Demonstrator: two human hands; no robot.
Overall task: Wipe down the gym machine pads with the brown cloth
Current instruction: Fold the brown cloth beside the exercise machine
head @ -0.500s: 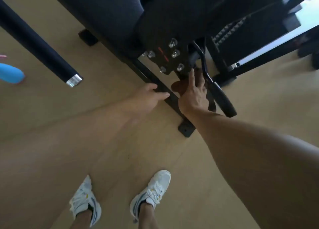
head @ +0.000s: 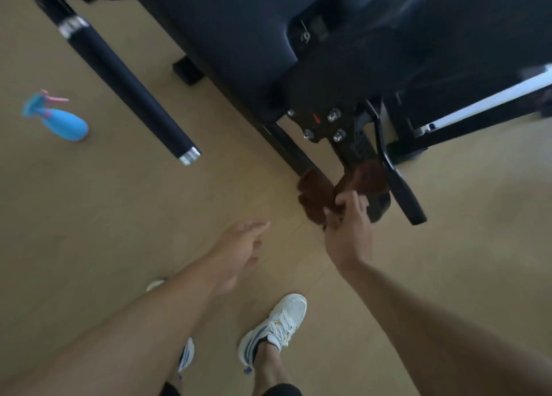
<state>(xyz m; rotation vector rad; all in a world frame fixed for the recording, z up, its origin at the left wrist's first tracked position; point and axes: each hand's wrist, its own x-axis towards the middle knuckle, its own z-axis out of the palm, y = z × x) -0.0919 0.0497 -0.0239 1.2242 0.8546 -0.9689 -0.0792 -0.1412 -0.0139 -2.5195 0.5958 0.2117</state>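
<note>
My right hand (head: 348, 231) grips the brown cloth (head: 316, 192), a fluffy bunch that hangs low beside the machine's black frame bar, just above the floor. Part of the cloth spreads toward the black lever handle (head: 400, 186) on the right. My left hand (head: 239, 249) hovers open over the tan floor, left of the cloth and apart from it. The dark seat pad (head: 233, 31) of the gym machine fills the top middle of the view, above the bolted bracket (head: 322, 126).
A black padded roller bar (head: 125, 79) with silver end caps slants across the upper left. A blue spray bottle (head: 59, 120) with a pink trigger stands on the floor at far left. My white sneakers (head: 274, 327) are below. A black frame foot (head: 186, 70) sits behind the roller.
My right hand has pulled the brown cloth out from under the bracket and drawn back toward me. My left hand has left the frame bar and dropped lower. The camera view shifted, revealing the spray bottle.
</note>
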